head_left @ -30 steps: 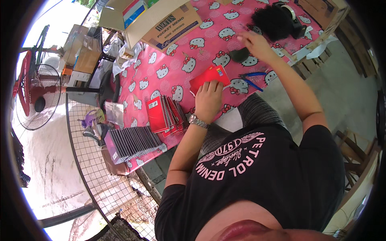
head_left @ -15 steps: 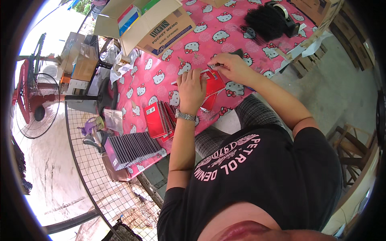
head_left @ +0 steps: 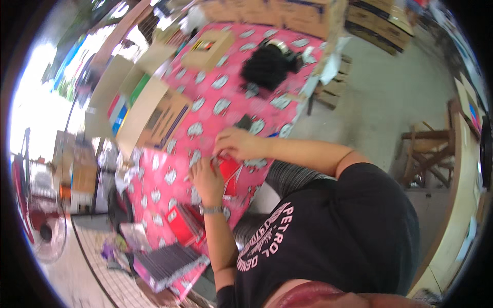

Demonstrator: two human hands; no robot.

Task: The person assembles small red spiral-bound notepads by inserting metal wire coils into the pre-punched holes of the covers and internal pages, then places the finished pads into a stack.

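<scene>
Just now both hands meet over a red notebook at the near edge of the table, which wears a pink cover printed with white cartoon cats. The left hand, with a metal-banded watch at its wrist, lies at the notebook's left side, palm down, fingers bent and slightly spread. The right hand reaches across from the right to the notebook's far end, its fingers curled narrow and close to the left thumb. Blur hides the fingertips, so whether either hand grips the notebook cannot be told.

To the left and nearer lies a group of red spiral notebooks, overlapping one another; just beside it, nearer still, sits a stack of notebooks with dark spiral bindings. Just beyond the right hand rests a small dark object, too blurred to identify, and blue handles show past the right forearm. An open cardboard box stands far left, with a shallow cardboard box beyond it. Far right on the table is a bushy black bundle. A fan stands off to the left, and a wooden chair well apart to the right.
</scene>
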